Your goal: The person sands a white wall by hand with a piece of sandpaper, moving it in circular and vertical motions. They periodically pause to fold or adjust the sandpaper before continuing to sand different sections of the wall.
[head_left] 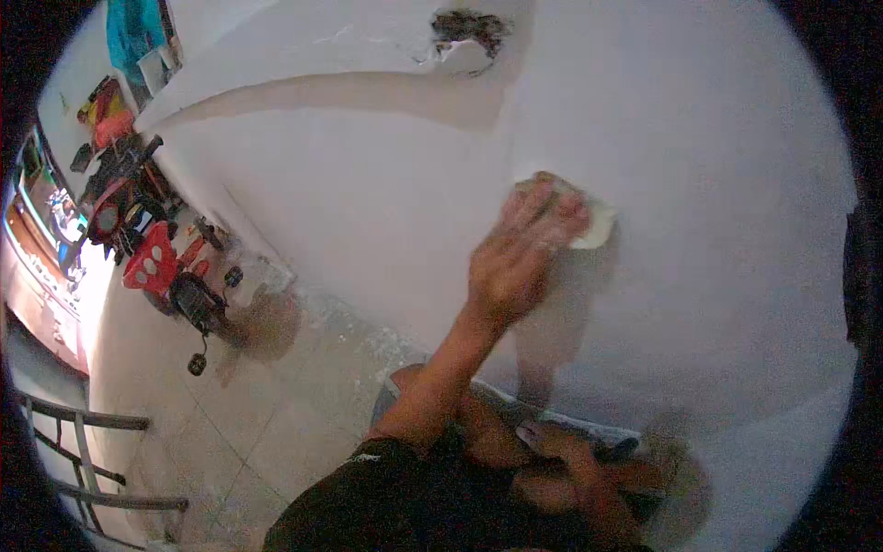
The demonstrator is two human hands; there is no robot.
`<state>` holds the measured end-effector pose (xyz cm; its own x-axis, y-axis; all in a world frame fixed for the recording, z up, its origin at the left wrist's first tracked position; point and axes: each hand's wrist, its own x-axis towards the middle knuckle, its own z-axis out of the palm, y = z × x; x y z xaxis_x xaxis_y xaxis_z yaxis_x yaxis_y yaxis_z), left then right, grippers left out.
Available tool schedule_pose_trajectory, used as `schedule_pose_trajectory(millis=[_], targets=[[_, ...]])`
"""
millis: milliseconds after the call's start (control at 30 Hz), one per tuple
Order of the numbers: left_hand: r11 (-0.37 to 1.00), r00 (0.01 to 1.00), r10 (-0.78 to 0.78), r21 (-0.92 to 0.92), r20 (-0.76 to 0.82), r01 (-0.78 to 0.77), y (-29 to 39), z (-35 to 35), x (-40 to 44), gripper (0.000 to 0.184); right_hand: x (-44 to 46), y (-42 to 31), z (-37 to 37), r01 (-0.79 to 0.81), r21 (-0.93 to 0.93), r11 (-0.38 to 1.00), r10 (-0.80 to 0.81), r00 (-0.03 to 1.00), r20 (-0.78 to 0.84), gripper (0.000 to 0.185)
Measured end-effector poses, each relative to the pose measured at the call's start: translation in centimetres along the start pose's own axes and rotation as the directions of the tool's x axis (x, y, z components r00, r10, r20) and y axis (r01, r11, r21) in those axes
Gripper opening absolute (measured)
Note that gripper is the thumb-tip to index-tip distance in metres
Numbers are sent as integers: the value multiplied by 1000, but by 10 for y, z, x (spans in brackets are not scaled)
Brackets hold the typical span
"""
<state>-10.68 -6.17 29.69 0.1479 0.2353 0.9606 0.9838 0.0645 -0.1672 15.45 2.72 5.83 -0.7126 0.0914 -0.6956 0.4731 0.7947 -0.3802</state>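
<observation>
My left hand (520, 262) is raised against the white wall (717, 156), its fingers slightly blurred. Beneath those fingers is a pale yellowish sheet (598, 225) that looks like sandpaper, pressed flat to the wall surface. One edge of the sheet sticks out to the right of the fingertips. Low down, my right hand (556, 444) is by my bent legs, in dim light. Its fingers are too dark to make out, and so is anything in them. A dark object (621, 451) lies just to its right.
A red and black child's bicycle (156, 258) stands along the wall at left. White dust (391, 345) covers the tiled floor (248, 432) at the wall's foot. Dark metal bars (101, 423) are at lower left. A dark rough patch (469, 37) marks the wall above.
</observation>
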Motion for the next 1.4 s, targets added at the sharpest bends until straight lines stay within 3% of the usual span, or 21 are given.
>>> schedule_pose_trajectory(millis=[67, 100, 167, 233, 300, 333, 433, 567, 600, 767, 833, 900, 933, 967, 1033, 1133, 1267, 1300, 1333, 1367, 1400], targets=[[895, 872, -428, -249, -239, 371, -14, -2, -10, 27, 9, 19, 19, 88, 3, 996, -86, 981, -171, 57], [789, 743, -613, -158, -269, 594, -19, -19, -14, 27, 17, 26, 22, 87, 13, 996, -83, 981, -175, 57], [672, 599, -668, -12, -442, 740, -65, -42, -30, 29, 24, 31, 19, 247, 27, 969, -242, 962, -125, 59], [676, 521, -662, -128, -539, 726, -56, -36, -6, 33, 34, 34, 24, 217, 75, 973, -207, 971, -121, 60], [696, 622, -688, -98, -373, 711, -23, -11, -13, 36, 37, 31, 26, 187, 110, 976, -176, 979, -104, 60], [928, 866, -345, 6, -362, 373, -15, -1, -1, 37, 34, 26, 27, 118, 112, 987, -107, 989, -106, 60], [979, 913, -186, 13, -363, 205, -23, 15, -8, 29, 37, 31, 31, 113, 65, 992, -104, 987, -122, 60], [692, 544, -645, -107, -537, 714, -69, -43, -2, 32, 25, 35, 30, 159, 41, 986, -153, 981, -121, 62], [697, 549, -643, -110, -533, 709, -66, -42, 3, 32, 29, 39, 32, 160, 47, 986, -153, 980, -128, 62], [859, 775, -492, -79, -396, 505, -9, -7, 13, 35, 16, 17, 19, 96, -37, 995, -101, 974, -203, 54], [973, 969, -228, 19, -97, 231, 15, -4, 24, 36, 72, 61, 60, 207, 28, 978, -198, 961, -191, 54], [912, 836, -359, 37, -415, 409, -29, -5, 7, 36, 79, 84, 65, 297, 96, 950, -276, 943, -185, 54], [705, 636, -678, -80, -367, 705, -38, -31, 10, 36, 69, 71, 53, 221, 77, 972, -213, 972, -94, 55], [652, 567, -682, -34, -463, 757, -51, -47, 20, 36, 61, 61, 44, 149, 55, 987, -149, 989, -3, 57], [746, 660, -452, 151, -600, 648, -64, -42, 16, 31, 58, 62, 44, 173, 86, 981, -172, 985, -18, 59], [754, 686, -579, 31, -441, 656, -19, -14, 9, 35, 92, 84, 72, 234, 32, 972, -227, 963, -144, 64], [969, 919, -227, 21, -321, 247, 7, 6, 11, 32, 68, 71, 60, 185, -41, 982, -190, 964, -185, 66], [868, 776, -490, -142, -397, 475, -14, 7, -3, 31, 58, 63, 49, 188, -55, 981, -193, 975, -111, 65], [882, 759, -441, -76, -479, 465, -37, -5, -4, 32, 47, 55, 41, 188, -48, 981, -192, 975, -116, 65], [712, 616, -645, -65, -453, 699, -51, -26, -14, 33, 39, 48, 35, 154, -91, 984, -161, 984, -81, 65], [763, 639, -529, 17, -559, 647, -65, -38, -8, 32, 35, 44, 32, 122, -137, 983, -129, 990, -48, 64]])
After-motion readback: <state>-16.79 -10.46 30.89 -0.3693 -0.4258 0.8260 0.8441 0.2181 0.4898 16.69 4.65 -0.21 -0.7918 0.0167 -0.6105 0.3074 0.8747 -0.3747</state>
